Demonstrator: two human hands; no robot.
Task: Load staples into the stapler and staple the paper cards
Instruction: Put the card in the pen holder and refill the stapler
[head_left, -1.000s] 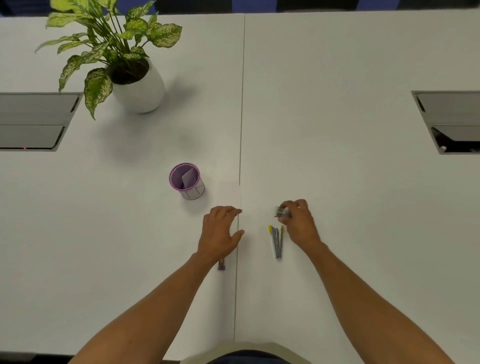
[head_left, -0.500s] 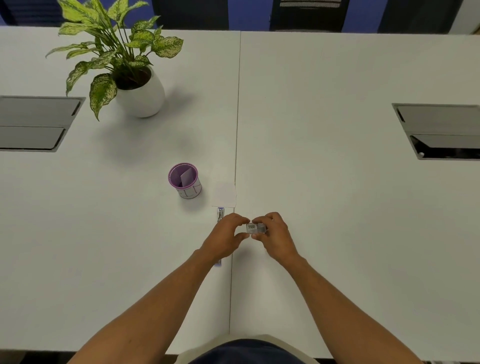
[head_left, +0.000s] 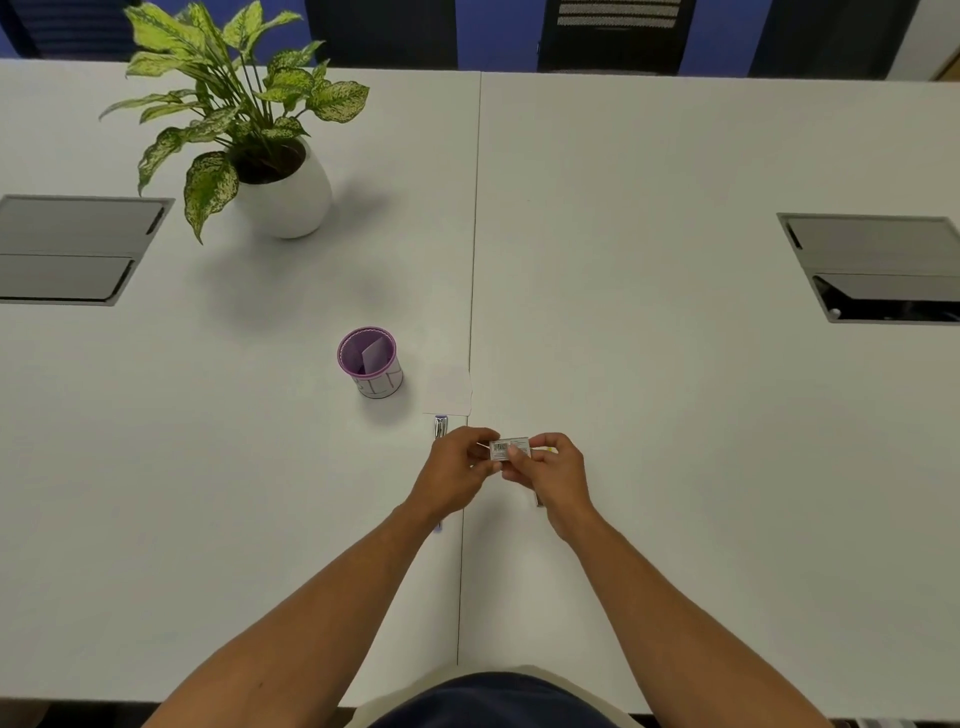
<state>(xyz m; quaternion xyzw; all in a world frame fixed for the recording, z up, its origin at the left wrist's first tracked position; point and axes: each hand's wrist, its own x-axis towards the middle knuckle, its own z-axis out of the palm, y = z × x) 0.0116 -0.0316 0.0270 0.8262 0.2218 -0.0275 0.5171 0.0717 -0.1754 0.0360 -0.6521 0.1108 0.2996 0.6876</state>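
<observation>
A small staple box (head_left: 509, 448) with a barcode label is held just above the white table, pinched between my left hand (head_left: 457, 470) and my right hand (head_left: 553, 470). The stapler (head_left: 440, 427) lies on the table under my left hand; only its metal front end shows beyond my knuckles. White paper cards (head_left: 449, 391) lie flat just beyond the stapler, beside the table seam. The pens that lay under my right hand are almost wholly hidden by it.
A purple pen cup (head_left: 370, 362) with a slip of paper stands left of the cards. A potted plant (head_left: 280, 192) sits at the far left. Grey cable hatches (head_left: 78, 249) (head_left: 878, 267) are set into the table on both sides.
My right hand lifted the staple box from beside the pens and brought it leftward to the middle. My left hand rose off the stapler and joined it on the box.
</observation>
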